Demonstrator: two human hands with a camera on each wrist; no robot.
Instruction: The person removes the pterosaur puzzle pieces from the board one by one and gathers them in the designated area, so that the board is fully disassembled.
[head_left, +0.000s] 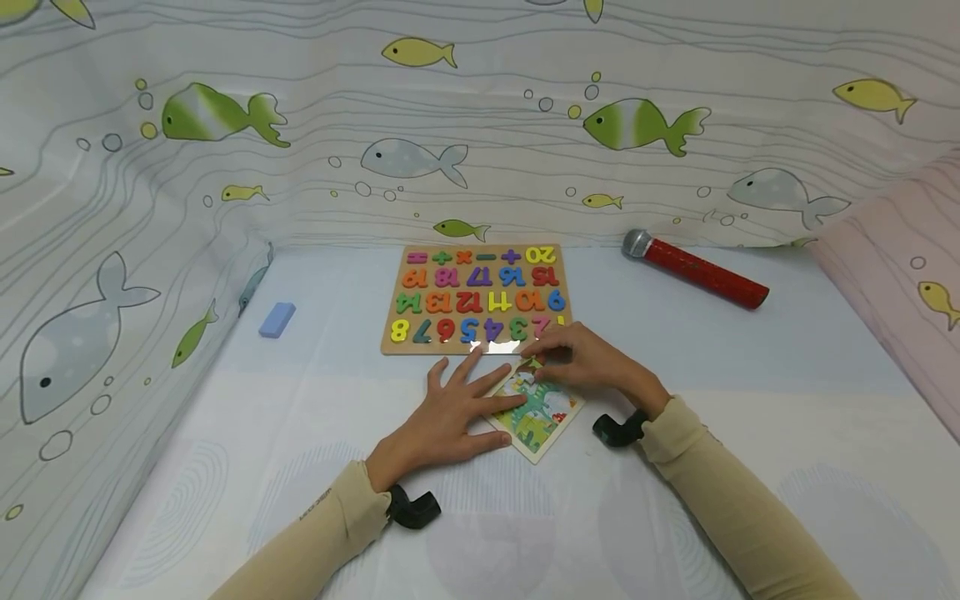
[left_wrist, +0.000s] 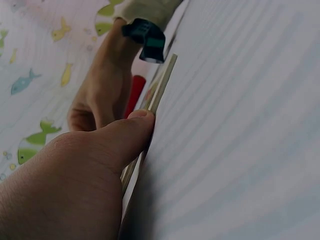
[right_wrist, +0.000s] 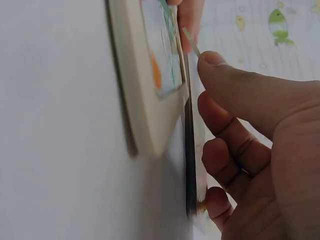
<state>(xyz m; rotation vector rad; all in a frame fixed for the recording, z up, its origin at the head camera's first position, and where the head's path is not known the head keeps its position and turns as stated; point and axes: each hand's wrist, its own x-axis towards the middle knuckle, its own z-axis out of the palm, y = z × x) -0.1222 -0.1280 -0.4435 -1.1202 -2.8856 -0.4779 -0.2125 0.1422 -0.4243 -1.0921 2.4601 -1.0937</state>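
Note:
A small jigsaw puzzle in a pale wooden frame lies turned cornerwise on the table, its picture green, blue and white. My left hand rests on its left side with fingers spread; in the left wrist view the thumb touches the frame's edge. Over the puzzle's far corner, my right hand pinches a thin jigsaw piece between thumb and fingers, as the right wrist view shows edge-on. The right hand partly hides that corner.
Just beyond the puzzle lies a wooden number board with colourful numerals and signs. A red microphone with a silver head lies at the back right. A blue block sits on the left. Fish-patterned cloth walls rise behind and at both sides.

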